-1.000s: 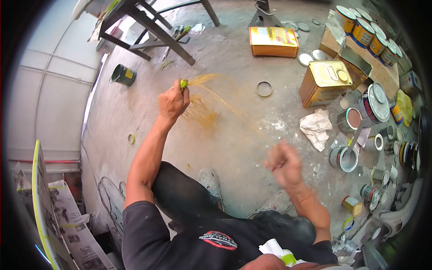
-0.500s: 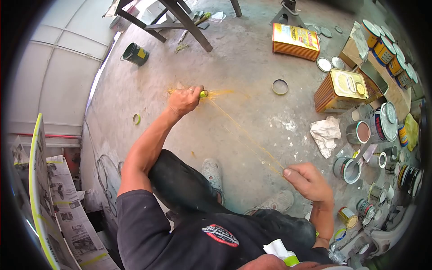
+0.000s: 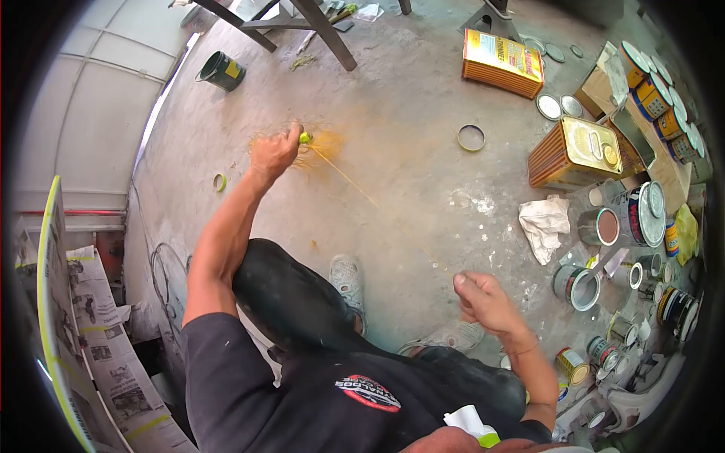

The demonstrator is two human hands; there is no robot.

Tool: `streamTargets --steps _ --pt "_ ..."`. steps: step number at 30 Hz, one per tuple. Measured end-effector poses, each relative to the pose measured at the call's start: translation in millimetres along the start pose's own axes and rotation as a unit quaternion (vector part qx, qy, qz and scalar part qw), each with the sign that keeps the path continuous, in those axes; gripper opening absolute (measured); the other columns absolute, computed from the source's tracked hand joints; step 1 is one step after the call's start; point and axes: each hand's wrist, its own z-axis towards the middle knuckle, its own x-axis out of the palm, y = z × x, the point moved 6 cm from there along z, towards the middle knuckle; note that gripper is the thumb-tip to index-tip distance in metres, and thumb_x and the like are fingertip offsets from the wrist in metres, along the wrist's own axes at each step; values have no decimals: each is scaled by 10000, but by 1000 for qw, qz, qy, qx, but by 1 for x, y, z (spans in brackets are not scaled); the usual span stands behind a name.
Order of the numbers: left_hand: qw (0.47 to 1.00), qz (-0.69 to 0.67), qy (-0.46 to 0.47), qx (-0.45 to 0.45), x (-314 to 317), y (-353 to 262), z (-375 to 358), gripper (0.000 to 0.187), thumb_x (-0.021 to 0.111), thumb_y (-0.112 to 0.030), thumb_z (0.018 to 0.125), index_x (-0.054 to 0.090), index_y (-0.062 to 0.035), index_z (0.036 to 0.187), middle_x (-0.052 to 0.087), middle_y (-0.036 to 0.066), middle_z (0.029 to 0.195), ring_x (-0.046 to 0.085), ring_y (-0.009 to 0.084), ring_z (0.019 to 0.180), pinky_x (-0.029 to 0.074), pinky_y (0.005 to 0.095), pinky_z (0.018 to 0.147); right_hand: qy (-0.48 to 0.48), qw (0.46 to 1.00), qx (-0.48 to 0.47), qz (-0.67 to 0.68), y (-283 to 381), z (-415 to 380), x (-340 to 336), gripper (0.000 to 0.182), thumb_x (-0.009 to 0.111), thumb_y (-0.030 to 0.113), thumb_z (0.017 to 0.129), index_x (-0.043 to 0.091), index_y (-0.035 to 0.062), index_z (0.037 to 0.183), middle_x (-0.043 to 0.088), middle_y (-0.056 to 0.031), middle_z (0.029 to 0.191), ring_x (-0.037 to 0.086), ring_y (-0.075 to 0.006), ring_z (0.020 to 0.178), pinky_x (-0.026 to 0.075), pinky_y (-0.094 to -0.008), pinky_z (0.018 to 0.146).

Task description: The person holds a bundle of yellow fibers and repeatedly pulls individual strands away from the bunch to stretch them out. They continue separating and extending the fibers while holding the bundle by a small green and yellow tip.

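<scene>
A bundle of fine orange-yellow strands [image 3: 327, 145] is spreading over the concrete floor [image 3: 377, 249] at the far left, where the left hand [image 3: 273, 153] is gripping its lime-green wrap [image 3: 305, 138] with closed fingers. One thin strand [image 3: 343, 175] is running diagonally towards the right hand [image 3: 487, 302], whose thumb is pressing against its curled fingers, though whether they are pinching the strand cannot be told; a crumpled white cloth [image 3: 544, 226] is lying farther right.
</scene>
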Motion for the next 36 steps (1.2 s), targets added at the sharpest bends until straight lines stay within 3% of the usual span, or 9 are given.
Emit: streamTargets --steps 3,6,9,12,15,21,33,35,36 --pt "1000 1 -1 19 4 2 -1 128 483 -155 912 495 -122 1035 633 118 665 640 282 550 473 418 436 -114 855 -207 -461 44 -11 -34 292 548 270 924 541 7 799 483 -138 610 467 -235 553 386 -370 557" --pt "983 -76 164 -31 -7 -16 10 226 512 -322 941 525 -150 1087 666 124 727 655 309 627 482 444 497 -193 856 -227 -422 80 -21 -74 266 567 245 895 584 -14 841 537 -219 714 502 -321 597 404 -387 591" --pt "965 -257 41 -16 -30 -15 19 366 522 -447 925 540 -156 1145 680 122 762 654 337 661 491 446 562 -341 794 -228 -450 79 -31 -130 277 573 230 881 589 -32 794 543 -223 685 508 -326 584 404 -388 586" --pt "839 -303 -119 -435 23 124 -9 441 540 -443 931 624 -50 1110 686 203 875 660 297 769 494 392 712 -430 750 -218 -452 29 -32 -194 284 585 215 867 596 -49 765 542 -222 644 521 -326 568 403 -389 576" --pt "802 -266 -67 -530 23 162 -52 398 582 -417 910 650 -37 1008 654 251 899 633 417 841 479 438 705 -425 777 -207 -416 7 -36 -186 263 601 204 851 624 -50 786 562 -219 641 538 -339 577 411 -383 577" --pt "882 -405 172 -168 -86 0 38 414 668 -353 862 599 -25 1105 516 29 666 455 142 613 409 333 584 -330 789 -256 -450 74 -30 -91 220 638 197 832 665 -19 868 627 -187 715 589 -344 648 463 -383 636" --pt "764 -577 263 121 -190 -193 47 316 472 -319 991 530 -33 1111 587 164 836 577 295 785 444 413 707 -269 511 -652 -492 176 -59 32 331 654 256 855 613 13 1075 649 -191 944 624 -346 908 478 -405 781" --pt "746 -621 221 93 -171 -205 45 345 463 -339 996 543 -33 1135 575 178 898 563 286 859 435 379 754 -122 785 -501 -344 154 -4 17 373 601 289 895 580 4 1134 657 -208 918 627 -374 901 481 -422 772" --pt "758 -610 220 65 -163 -206 43 354 468 -340 997 554 -34 1151 585 148 891 564 257 859 433 361 768 -120 787 -500 -342 147 -4 17 373 601 289 895 580 4 1134 657 -208 918 627 -374 901 481 -422 772"
